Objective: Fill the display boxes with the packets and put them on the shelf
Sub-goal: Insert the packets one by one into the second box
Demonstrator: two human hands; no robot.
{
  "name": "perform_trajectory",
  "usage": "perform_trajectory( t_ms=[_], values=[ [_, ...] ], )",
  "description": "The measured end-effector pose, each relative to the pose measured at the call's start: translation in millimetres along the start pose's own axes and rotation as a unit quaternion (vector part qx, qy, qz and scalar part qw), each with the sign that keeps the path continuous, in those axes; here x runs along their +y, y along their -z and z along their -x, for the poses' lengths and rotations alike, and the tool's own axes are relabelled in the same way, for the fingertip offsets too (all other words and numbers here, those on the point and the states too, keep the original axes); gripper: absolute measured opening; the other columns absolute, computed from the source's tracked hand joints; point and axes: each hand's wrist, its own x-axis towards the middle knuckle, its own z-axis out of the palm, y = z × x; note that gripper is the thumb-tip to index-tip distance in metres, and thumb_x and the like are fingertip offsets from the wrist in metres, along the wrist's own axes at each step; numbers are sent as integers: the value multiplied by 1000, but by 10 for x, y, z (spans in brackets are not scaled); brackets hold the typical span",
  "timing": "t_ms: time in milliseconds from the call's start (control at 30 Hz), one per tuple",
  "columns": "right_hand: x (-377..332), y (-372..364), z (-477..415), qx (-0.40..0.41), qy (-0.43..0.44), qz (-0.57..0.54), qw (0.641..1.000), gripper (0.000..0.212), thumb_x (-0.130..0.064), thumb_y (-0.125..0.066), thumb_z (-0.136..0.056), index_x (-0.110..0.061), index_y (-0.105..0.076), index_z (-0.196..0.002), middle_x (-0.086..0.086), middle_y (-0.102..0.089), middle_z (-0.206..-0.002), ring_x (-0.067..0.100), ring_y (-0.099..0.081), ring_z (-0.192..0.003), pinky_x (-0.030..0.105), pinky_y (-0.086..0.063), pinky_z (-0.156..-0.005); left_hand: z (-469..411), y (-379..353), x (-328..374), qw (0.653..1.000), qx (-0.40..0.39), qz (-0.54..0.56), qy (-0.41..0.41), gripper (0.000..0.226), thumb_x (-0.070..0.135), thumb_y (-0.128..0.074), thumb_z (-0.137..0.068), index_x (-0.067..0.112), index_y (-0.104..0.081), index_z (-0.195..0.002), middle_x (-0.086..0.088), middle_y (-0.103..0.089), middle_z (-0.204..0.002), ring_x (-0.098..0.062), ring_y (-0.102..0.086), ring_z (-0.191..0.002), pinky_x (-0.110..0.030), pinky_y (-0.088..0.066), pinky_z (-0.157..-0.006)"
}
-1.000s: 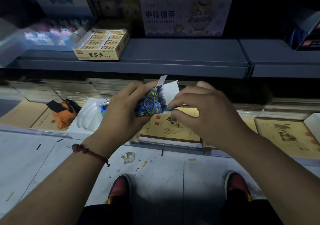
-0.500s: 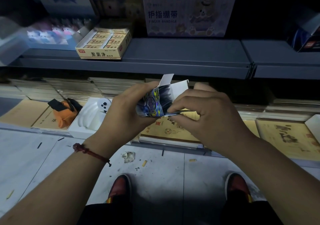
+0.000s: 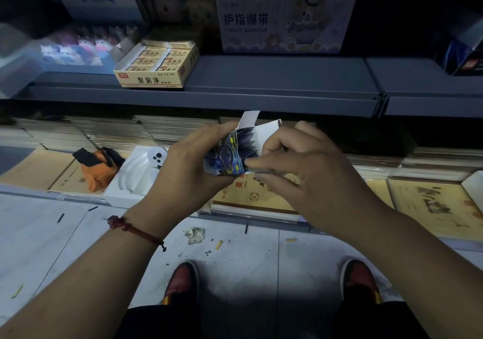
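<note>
single head-worn view, looking forward and down, close over shelf (image 3: 261,77)

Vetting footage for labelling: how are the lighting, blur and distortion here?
Head view: dim, with corners nearly black; the left hand, right hand and display box are fairly sharp; the figurines at upper left are blurred; the shelf edge bows from wide-angle distortion.

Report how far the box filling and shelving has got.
Looks done: one full yellow cardboard display box sits on the grey metal shelf. In hand: the left hand grips a small blue printed box, white flap up, while the right hand pinches its lower edge. Left: finishing this box and shelving it; its contents cannot be seen.
</note>
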Motion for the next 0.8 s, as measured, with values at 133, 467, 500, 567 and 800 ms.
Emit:
perform_trajectory(
  t_ms=[133, 467, 500, 567, 800],
  values=[
    [-26, 32, -19, 31, 9, 12, 999, 1, -18, -77, -86, -18, -77, -87, -8, -68, -87, 18, -51, -82, 41, -44, -77, -16, -20, 6, 1000, 4, -1, -3, 73, 8, -92, -67, 12, -60, -133, 13, -58, -112, 3, -52, -99, 0, -35, -88],
    [-31, 59, -2, -39, 18, 20, 999, 10, -19, -71, -84, -25, -78, -90, -13, -67, -93, 16, -52, -85, 46, -45, -75, -10, 10, 52, 1000, -13, -13, -17, 65, 8, -90, -71, 11, -63, -130, 12, -58, -113, -6, -56, -102, -2, -35, -87],
    [-31, 63, -2, -38, 8, 21, 999, 11, -20, -72, -84, -26, -78, -91, -14, -66, -92, 16, -52, -85, 45, -45, -74, -9, 4, 41, 1000, -14, -9, -13, 66, 8, -90, -71, 13, -62, -131, 13, -58, -112, -6, -56, -101, -4, -35, -87],
    [-32, 73, -5, -37, -8, 21, 999, 11, -22, -72, -84, -28, -79, -90, -15, -65, -91, 17, -52, -84, 46, -46, -75, -11, 7, 39, 1000, -13, -16, -11, 68, 8, -90, -70, 14, -62, -131, 14, -57, -112, -4, -55, -100, -3, -35, -86],
    [-37, 92, -2, -78, -40, 19, 996, 12, -29, -67, -88, -33, -78, -91, -18, -63, -95, 15, -50, -87, 46, -46, -81, -6, 2, 32, 1000, -7, -14, -6, 69, 7, -91, -68, 15, -62, -130, 15, -58, -113, 0, -53, -102, -2, -35, -88]
  ],
)
